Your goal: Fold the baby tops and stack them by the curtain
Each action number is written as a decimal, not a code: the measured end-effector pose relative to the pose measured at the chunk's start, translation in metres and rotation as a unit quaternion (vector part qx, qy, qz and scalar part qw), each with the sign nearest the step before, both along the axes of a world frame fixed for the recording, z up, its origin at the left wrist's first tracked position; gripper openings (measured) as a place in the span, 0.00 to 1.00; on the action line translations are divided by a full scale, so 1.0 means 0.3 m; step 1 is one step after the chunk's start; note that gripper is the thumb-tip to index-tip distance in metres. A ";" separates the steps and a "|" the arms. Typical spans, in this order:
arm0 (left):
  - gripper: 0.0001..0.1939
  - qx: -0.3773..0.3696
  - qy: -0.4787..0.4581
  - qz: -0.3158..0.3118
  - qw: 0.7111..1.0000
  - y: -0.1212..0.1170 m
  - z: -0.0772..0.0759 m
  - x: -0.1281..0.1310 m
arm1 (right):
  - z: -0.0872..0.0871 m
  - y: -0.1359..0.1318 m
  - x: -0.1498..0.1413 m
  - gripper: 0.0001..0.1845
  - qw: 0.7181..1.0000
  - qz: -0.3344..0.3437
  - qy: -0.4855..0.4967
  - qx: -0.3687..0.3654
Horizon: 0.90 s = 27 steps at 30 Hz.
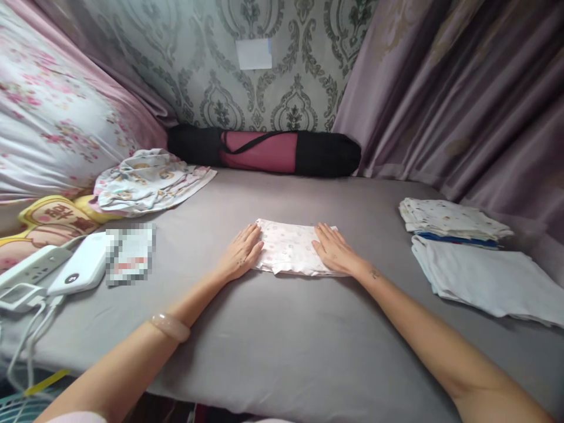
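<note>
A folded white cloth garment (pixel 291 249) with a faint pink print lies flat in the middle of the grey-covered bed (pixel 308 329). My left hand (pixel 242 251) rests flat on its left edge, fingers stretched forward. On its right part lies my right hand (pixel 333 249), palm down with the fingers extended. Neither hand grips the cloth. The garment's near edge is slightly ruffled, and its exact kind cannot be made out.
Folded printed clothes (pixel 453 217) and folded white clothes (pixel 489 279) lie at the right. A crumpled printed cloth (pixel 150 179) is at the left, behind a white power bank (pixel 83 264) and power strip (pixel 35 267). A black and maroon long bag (pixel 264 151) lines the wall.
</note>
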<state>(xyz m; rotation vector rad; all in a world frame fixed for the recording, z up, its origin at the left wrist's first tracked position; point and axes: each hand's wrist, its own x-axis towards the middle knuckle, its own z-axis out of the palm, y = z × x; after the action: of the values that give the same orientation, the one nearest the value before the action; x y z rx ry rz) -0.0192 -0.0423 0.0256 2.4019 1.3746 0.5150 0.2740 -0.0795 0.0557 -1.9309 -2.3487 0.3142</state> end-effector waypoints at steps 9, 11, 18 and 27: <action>0.30 -0.003 -0.047 0.011 0.999 0.000 -0.001 -0.011 | 0.006 0.024 -0.167 0.36 0.991 0.125 0.043 -0.015; 0.30 -0.008 -0.053 0.015 0.998 0.000 0.001 -0.011 | -0.007 0.023 -0.168 0.36 0.992 0.123 0.037 -0.021; 0.27 -0.030 -0.101 0.038 0.994 -0.004 0.018 -0.010 | 0.033 0.035 -0.173 0.34 0.991 0.124 0.019 -0.035; 0.25 0.006 -0.125 0.043 0.991 0.000 0.006 -0.012 | 0.004 0.100 -0.381 0.34 0.992 0.113 0.048 0.025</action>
<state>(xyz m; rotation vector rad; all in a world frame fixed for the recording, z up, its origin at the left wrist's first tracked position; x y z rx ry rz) -0.0228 -0.0422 0.0273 2.2047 1.3699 0.8168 0.1596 -0.0496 0.0568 -1.5919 -2.4897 0.3509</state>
